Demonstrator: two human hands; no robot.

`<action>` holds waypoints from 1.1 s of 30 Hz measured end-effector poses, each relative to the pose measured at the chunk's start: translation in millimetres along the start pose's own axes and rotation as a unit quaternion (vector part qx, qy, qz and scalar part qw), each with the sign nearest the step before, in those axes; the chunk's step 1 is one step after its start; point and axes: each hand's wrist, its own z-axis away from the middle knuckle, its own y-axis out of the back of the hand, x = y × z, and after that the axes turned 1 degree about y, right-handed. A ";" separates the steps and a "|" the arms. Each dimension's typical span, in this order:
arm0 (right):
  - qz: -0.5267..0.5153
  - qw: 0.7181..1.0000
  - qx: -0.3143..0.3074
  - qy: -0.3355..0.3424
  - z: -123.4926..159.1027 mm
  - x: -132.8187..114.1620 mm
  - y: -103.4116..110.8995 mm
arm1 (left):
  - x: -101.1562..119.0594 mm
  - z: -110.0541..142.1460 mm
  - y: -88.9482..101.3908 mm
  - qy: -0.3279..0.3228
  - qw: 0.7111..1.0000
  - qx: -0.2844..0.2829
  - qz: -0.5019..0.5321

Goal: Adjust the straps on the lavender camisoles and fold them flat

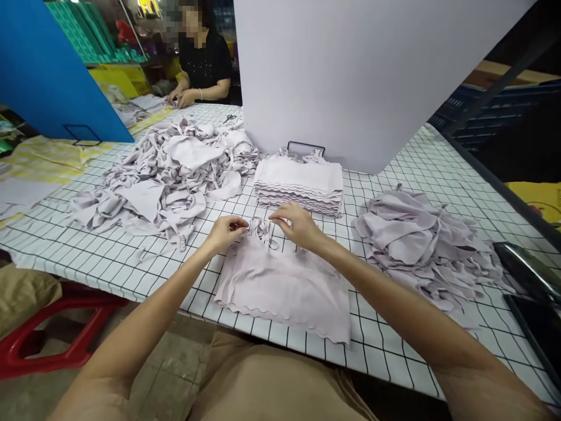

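Observation:
A pale lilac camisole top (280, 292) with a wavy hem lies flat on the table in front of me, hem towards my body. At its upper left edge, my left hand (228, 233) is closed in a pinch beside the bunched shoulder strap (260, 229). My right hand (298, 226) pinches the same strap from the other side, its thumb and forefinger pressed together. A thin loop of strap hangs just below those right fingertips. The second strap is mostly hidden under my right wrist.
Behind the top stands a neat stack of folded tops (298, 181). Loose heaps lie left (175, 169) and right (416, 234). A white upright panel (350, 76) and a blue panel (56, 76) rise behind. A co-worker (204, 64) sits across; dark objects (532, 269) lie far right.

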 end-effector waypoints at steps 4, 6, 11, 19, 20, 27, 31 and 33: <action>0.072 0.989 -0.127 -0.026 -63.9 8.7 -29.8 | -5.8 -9.6 4.0 0.006 1.000 -0.007 0.016; 0.083 0.985 -0.149 -0.024 -77.3 11.8 -38.9 | -9.9 -12.9 8.9 0.014 1.000 -0.002 0.020; 0.038 0.998 -0.041 -0.011 -71.2 21.7 -42.8 | -16.1 -15.3 21.2 0.021 0.997 0.006 0.073; -0.020 0.993 0.093 0.076 -60.4 24.8 -43.2 | -1.3 -15.1 -3.9 0.052 0.976 -0.069 0.199; 0.001 0.991 0.093 0.097 -60.9 23.5 -42.8 | -0.7 -16.1 -8.2 0.055 0.974 -0.066 0.208; 0.179 0.972 0.064 0.140 -60.4 25.5 -23.0 | -4.5 -18.3 -18.7 0.016 0.985 -0.009 0.169; 0.170 0.977 0.085 0.097 -55.3 39.4 0.1 | -5.2 -14.0 -19.6 0.021 0.992 0.009 0.123; 0.143 0.979 0.121 0.085 -52.7 46.0 10.7 | -3.6 -13.1 -21.2 0.025 0.994 0.013 0.107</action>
